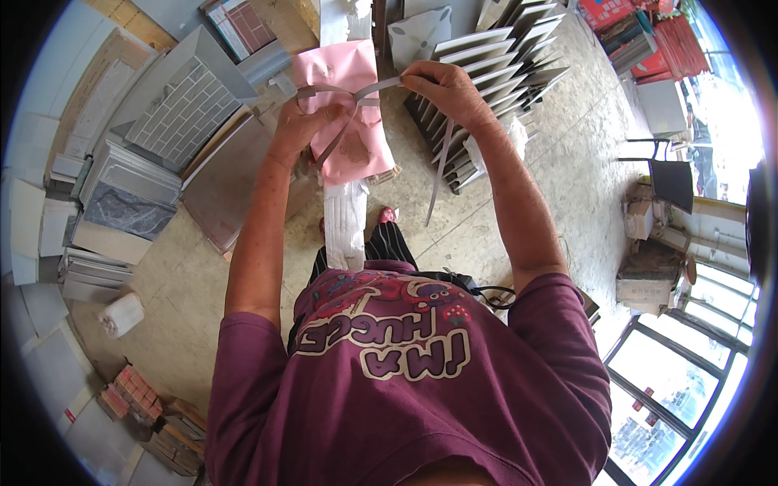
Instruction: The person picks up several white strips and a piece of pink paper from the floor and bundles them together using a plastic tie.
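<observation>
Above a scuffed floor [454, 243], a whitish board [346, 227] carries a smooth pink bundle [369, 130]; the left grip [298, 130] clasps it, the right grip [450, 93] pinches its flat grey strap [378, 87]; thin racked slabs [490, 61] stand close by

Grey brick-pattern panel [182, 113], upper left — tilted. Dark marbled slab [130, 206], left. White bundle [121, 314] on pale floor [186, 324], lower left. Reddish block stack [134, 393], farther down same side. Rack of thin panels [476, 44], right of top centre. Red stack [679, 47], upper right. Black chair [671, 186], right; carton [640, 290] below it. Dark-framed windows [673, 364], lower right — bright outside.
</observation>
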The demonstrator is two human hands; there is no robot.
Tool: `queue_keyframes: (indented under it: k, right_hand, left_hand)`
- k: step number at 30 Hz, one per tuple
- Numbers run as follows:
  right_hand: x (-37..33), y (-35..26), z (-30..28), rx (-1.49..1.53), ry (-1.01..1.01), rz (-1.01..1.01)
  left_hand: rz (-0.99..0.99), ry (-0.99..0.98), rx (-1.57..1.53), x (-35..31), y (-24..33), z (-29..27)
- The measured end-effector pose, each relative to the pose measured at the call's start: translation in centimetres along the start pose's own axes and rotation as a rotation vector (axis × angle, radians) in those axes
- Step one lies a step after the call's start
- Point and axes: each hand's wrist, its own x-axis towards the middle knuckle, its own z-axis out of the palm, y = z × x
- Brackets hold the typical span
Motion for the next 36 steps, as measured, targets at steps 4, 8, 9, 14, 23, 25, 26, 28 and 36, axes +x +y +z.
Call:
queue_keyframes:
  k: [4, 8, 9, 14, 23, 25, 26, 28, 36]
  right_hand:
    - [-0.2, 2.6, 0.5, 0.139, -0.035, 0.036]
    - [-0.4, 3.6, 1.4, 0.282, -0.083, 0.132]
    - [-0.7, 3.2, 1.9, 0.372, -0.109, 0.183]
    - [-0.7, 4.4, 3.3, 0.758, -0.265, 0.263]
    - [0.0, 4.4, 6.7, 1.207, -0.407, 0.324]
    - [-0.2, 4.8, 7.5, 1.111, -0.388, 0.404]
    - [0.4, 5.2, 7.7, 1.020, -0.424, 0.356]
    - [0.5, 6.1, 7.9, 1.104, -0.452, 0.353]
    - [0.6, 5.8, 8.6, 1.288, -0.428, 0.397]
  left_hand:
    - [-0.068, -0.022, -0.183, -0.5, 0.7, 0.2]
    - [-0.149, 0.012, -0.213, -0.4, 1.0, 0.5]
    - [-0.154, -0.006, -0.225, -0.5, 1.0, 0.6]
    - [-0.218, -0.071, -0.392, -0.8, 1.7, 1.9]
    - [-0.213, -0.202, -0.636, 0.2, 0.8, 2.9]
    - [-0.211, -0.236, -0.645, 0.5, 0.6, 2.8]
    - [-0.206, -0.248, -0.650, 0.7, 0.6, 2.7]
    - [-0.207, -0.201, -0.614, 0.8, 0.4, 2.7]
    - [-0.226, -0.138, -0.640, 0.6, 0.3, 2.9]
